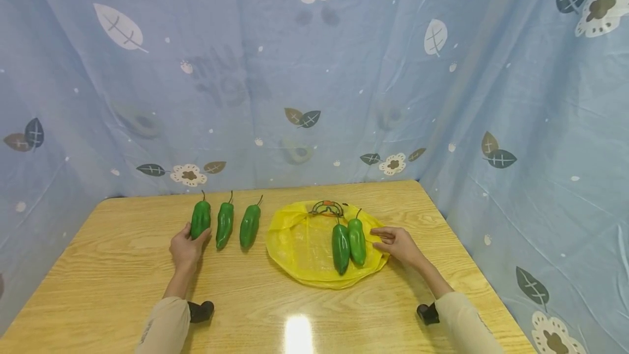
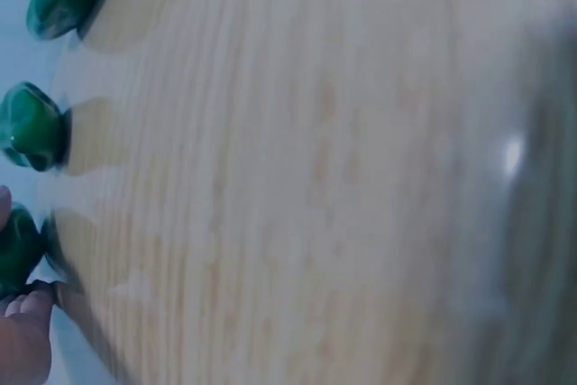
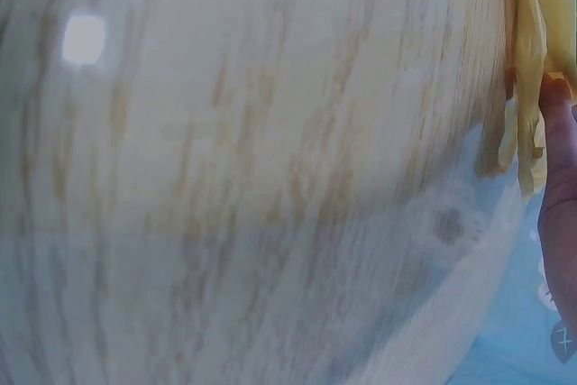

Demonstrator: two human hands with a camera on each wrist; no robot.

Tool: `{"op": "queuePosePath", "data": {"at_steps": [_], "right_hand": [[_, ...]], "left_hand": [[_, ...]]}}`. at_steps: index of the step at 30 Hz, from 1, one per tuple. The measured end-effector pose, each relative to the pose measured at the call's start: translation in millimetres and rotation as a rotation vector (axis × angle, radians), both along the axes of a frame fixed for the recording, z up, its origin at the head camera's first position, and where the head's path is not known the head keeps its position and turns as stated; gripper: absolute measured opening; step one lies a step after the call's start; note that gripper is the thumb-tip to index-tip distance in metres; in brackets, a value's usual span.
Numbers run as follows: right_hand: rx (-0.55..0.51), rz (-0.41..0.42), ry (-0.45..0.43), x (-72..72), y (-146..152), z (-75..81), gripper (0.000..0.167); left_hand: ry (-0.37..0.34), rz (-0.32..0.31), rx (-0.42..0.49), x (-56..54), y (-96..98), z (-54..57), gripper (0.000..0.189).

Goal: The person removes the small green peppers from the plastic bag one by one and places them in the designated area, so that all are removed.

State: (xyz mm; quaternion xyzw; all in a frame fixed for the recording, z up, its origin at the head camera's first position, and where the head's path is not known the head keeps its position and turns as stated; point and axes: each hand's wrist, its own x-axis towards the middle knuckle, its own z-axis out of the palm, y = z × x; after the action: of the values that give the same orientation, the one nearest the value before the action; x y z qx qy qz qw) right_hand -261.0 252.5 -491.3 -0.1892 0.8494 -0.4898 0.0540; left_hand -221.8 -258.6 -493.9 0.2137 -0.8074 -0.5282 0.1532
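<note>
My left hand (image 1: pixel 187 247) grips the lower end of the leftmost green pepper (image 1: pixel 200 219), thumb on one side and fingers on the other. Two more green peppers, a middle one (image 1: pixel 224 225) and a right one (image 1: pixel 249 226), lie to its right, stems pointing away. At the right edge of a yellow plastic bag (image 1: pixel 300 266) is my right hand (image 1: pixel 400 243), its fingers extended over the rim. Two green peppers lie side by side on the bag, a front one (image 1: pixel 340 249) and a rear one (image 1: pixel 357 242). In the right wrist view a finger (image 3: pixel 561 128) touches the bag's yellow film (image 3: pixel 532 33).
The wooden table (image 1: pixel 245 310) ends at a blue patterned curtain (image 1: pixel 295 81) behind and on both sides. The bag carries a dark and orange print (image 1: pixel 326 208) at its far side. Black wrist mounts (image 1: pixel 200 312) show at both forearms.
</note>
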Motion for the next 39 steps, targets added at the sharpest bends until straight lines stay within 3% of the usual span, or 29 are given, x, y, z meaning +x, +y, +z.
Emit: {"op": "queuePosePath", "data": {"at_steps": [8,12,16,20,26,28,34,39], "right_hand": [[0.014,0.005,0.005,2.6,-1,2.8,0.037],[0.009,0.017,0.009,10.2,-8,18.3,0.036],[0.014,0.015,0.003,17.3,-12,29.5,0.036],[0.010,0.015,0.007,11.9,-8,18.3,0.036],[0.001,0.005,0.005,1.8,1,-1.1,0.038],[0.000,0.002,0.003,4.2,1,1.6,0.038],[0.036,-0.001,-0.001,22.7,-11,32.3,0.036],[0.048,0.003,0.005,21.3,-15,33.8,0.036]], "left_hand": [[0.022,-0.047,0.079,0.8,0.8,3.0,0.071],[0.031,-0.070,0.132,0.6,0.4,6.6,0.073],[0.075,-0.039,0.139,4.8,2.4,11.4,0.067],[0.141,0.027,0.162,12.9,8.5,16.6,0.059],[0.199,0.089,0.296,20.4,22.1,22.6,0.056],[0.209,0.077,0.342,21.5,28.1,24.4,0.057],[0.236,0.020,0.375,23.3,49.2,29.5,0.057],[0.252,-0.015,0.422,21.4,63.1,34.4,0.055]]}}
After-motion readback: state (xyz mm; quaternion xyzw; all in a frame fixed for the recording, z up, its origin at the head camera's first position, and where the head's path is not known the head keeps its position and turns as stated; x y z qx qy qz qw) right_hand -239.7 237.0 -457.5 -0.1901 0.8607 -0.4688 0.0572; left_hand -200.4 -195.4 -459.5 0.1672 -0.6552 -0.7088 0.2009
